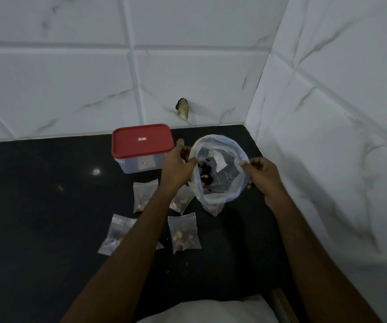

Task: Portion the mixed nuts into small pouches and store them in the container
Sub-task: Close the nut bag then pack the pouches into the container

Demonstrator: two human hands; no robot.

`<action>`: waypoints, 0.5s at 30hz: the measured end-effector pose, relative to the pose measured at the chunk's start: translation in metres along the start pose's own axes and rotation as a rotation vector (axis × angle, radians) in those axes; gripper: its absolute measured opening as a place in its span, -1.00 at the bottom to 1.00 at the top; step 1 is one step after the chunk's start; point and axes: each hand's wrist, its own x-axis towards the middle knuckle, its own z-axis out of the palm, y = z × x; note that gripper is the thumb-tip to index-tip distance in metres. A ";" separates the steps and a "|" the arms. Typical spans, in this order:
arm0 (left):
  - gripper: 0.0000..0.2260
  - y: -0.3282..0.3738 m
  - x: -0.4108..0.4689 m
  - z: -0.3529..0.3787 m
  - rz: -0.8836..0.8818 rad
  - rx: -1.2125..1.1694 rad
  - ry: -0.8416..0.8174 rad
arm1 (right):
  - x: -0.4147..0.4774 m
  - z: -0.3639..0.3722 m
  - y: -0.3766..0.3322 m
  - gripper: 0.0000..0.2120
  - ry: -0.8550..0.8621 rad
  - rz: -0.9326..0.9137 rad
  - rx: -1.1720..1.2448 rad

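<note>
Both hands hold a clear bag point(230, 187) open above the black counter point(36, 206), its mouth tilted toward the camera. The left hand point(178, 167) pinches the left rim between thumb and curled fingers, and the right hand point(263, 176) pinches the right rim likewise. Nuts point(203, 178) lie inside the bag. Several filled pouches point(183, 233) lie on the counter near the bag, some partly hidden by the left arm. The container point(139, 165) stands behind them by the wall, red lid point(142, 141) on
</note>
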 end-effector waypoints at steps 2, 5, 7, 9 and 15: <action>-0.84 -0.005 -0.009 -0.002 -0.085 -0.113 0.006 | -0.010 -0.004 0.003 -0.71 -0.066 0.049 0.019; -0.72 -0.017 -0.026 -0.009 -0.212 -0.277 -0.043 | -0.024 -0.013 0.016 -0.71 -0.147 0.148 0.097; -0.70 -0.023 -0.036 -0.013 -0.272 -0.285 -0.134 | -0.033 -0.013 0.026 -0.73 -0.243 0.155 0.089; -0.69 -0.027 -0.040 -0.013 -0.299 -0.246 -0.240 | -0.041 -0.008 0.032 -0.78 -0.342 0.117 0.071; -0.79 -0.014 -0.035 -0.009 -0.258 -0.314 -0.179 | -0.049 0.009 0.025 -0.88 -0.298 0.102 0.277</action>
